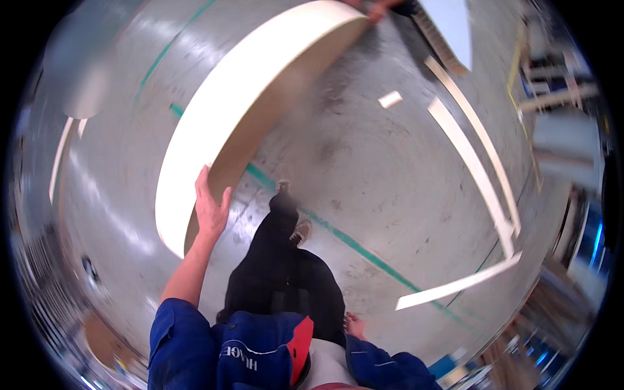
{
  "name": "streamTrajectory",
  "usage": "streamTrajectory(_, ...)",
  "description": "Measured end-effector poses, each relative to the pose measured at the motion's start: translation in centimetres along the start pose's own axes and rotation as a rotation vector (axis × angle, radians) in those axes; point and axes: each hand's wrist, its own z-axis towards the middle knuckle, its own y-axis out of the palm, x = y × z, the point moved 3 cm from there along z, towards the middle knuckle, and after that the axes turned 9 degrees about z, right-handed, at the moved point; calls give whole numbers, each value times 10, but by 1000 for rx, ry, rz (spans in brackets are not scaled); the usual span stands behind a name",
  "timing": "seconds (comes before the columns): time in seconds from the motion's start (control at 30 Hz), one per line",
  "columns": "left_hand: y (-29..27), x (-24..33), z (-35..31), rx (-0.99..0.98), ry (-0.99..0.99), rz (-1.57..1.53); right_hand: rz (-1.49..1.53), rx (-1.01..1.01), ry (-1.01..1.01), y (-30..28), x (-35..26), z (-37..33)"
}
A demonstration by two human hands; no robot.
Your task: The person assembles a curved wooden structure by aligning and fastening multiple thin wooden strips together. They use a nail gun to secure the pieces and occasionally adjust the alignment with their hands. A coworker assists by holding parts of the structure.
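Observation:
A long, pale cream board (pixel 224 97) arcs across the upper left, bent in this fisheye view, with its shaded side facing me. My left hand (pixel 211 209) lies against the near part of its right edge, fingers stretched and thumb apart, not wrapped round it. Another person's hand (pixel 377 10) is at the board's far end. Low beside my right hip, partly hidden by my clothing, my right hand (pixel 354 325) hangs with its fingers loosely apart and nothing visible in them.
Pale strips (pixel 465 149) lie on the grey floor to the right, with another strip (pixel 455 285) nearer me. A small pale offcut (pixel 390 99) lies farther off. A white-topped stack (pixel 448 29) stands at the upper right. Green lines (pixel 364 250) cross the floor.

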Motion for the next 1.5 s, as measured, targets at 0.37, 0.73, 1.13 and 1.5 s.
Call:
streamTrajectory(0.37, -43, -292, -364, -131, -895, -312, -627, -75, -740, 97, -94, -13)
streamTrajectory(0.73, 6, -543, -614, -364, -993, -446, -888, -746, -359, 500, 208, -76)
streamTrajectory(1.13, 117, -742, -594, -310, -762, -415, -589, -702, -222, 743, 464, 113)
streamTrajectory(1.5, 193, -840, -497, -429, -323, -282, -85, -579, -450, 808, 519, 203)
